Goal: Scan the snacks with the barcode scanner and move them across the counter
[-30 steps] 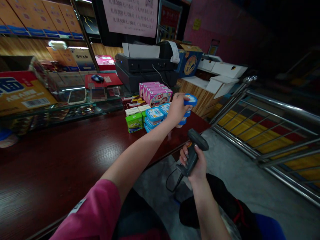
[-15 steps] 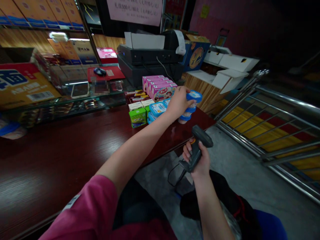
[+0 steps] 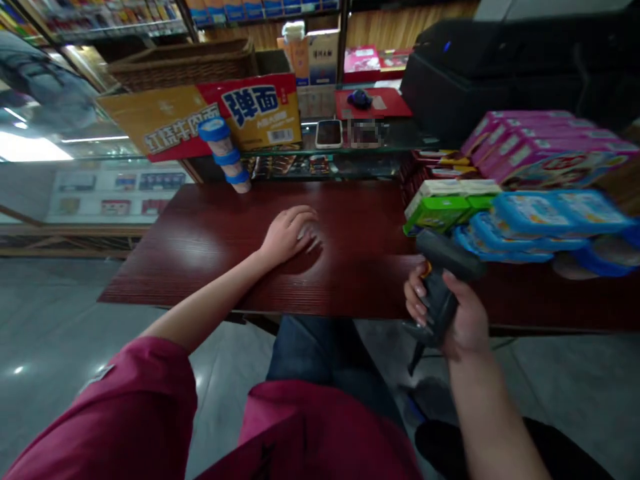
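Observation:
My left hand (image 3: 293,233) is over the middle of the dark red wooden counter (image 3: 350,287), its fingers slightly blurred, loosely bent and apart, with nothing seen in them. In my right hand (image 3: 463,313) is a dark grey barcode scanner (image 3: 440,293), gripped by its handle near the counter's front edge. Beyond the scanner lie green packets (image 3: 440,212), stacked light-blue packs (image 3: 535,213) and, at the far right, blue-lidded tubs (image 3: 600,257). A stack of blue-lidded tubs (image 3: 227,157) stands at the counter's back left, well away from my left hand.
Pink boxes (image 3: 540,150) stand in a row at the back right, below a black machine (image 3: 500,87). Along the back is a glass shelf with a phone (image 3: 329,134), a mouse (image 3: 360,99) and a red-and-yellow carton (image 3: 250,113). A wicker basket (image 3: 190,63) sits behind the carton.
My left hand has left the blue-lidded tubs at the right and moved left over the counter's middle. The view has swung left. My right hand keeps its grip on the barcode scanner.

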`<state>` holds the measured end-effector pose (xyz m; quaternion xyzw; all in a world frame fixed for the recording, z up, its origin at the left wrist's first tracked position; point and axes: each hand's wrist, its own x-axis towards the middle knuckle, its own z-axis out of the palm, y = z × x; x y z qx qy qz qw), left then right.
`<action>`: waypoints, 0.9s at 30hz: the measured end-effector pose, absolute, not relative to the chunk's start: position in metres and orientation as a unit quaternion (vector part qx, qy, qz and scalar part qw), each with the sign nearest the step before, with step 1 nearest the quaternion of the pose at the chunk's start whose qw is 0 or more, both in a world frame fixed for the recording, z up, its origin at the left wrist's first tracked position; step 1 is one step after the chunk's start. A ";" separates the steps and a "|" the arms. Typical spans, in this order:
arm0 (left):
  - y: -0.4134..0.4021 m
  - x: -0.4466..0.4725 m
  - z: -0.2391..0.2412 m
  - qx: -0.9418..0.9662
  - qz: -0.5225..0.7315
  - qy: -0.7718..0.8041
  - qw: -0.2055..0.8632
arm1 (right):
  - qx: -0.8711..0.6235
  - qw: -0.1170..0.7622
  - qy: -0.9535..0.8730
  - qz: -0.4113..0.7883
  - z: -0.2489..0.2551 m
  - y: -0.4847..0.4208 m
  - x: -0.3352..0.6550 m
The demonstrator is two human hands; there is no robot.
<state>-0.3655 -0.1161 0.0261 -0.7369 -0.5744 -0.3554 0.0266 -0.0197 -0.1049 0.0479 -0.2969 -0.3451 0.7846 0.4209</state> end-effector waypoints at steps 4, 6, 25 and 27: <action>-0.134 -0.468 0.011 -0.549 -0.471 -0.686 0.075 | -0.271 0.345 -0.341 0.831 0.042 -0.092 -0.078; -0.130 -0.507 0.003 -0.433 -0.531 -0.721 0.104 | -0.265 0.313 -0.339 0.847 0.037 -0.085 -0.101; -0.019 -0.605 0.010 -0.368 -0.611 -0.661 0.235 | -0.390 0.221 -0.301 0.841 0.041 -0.061 -0.164; -0.017 -0.611 0.015 -0.366 -0.609 -0.673 0.207 | -0.396 0.220 -0.298 0.840 0.041 -0.062 -0.164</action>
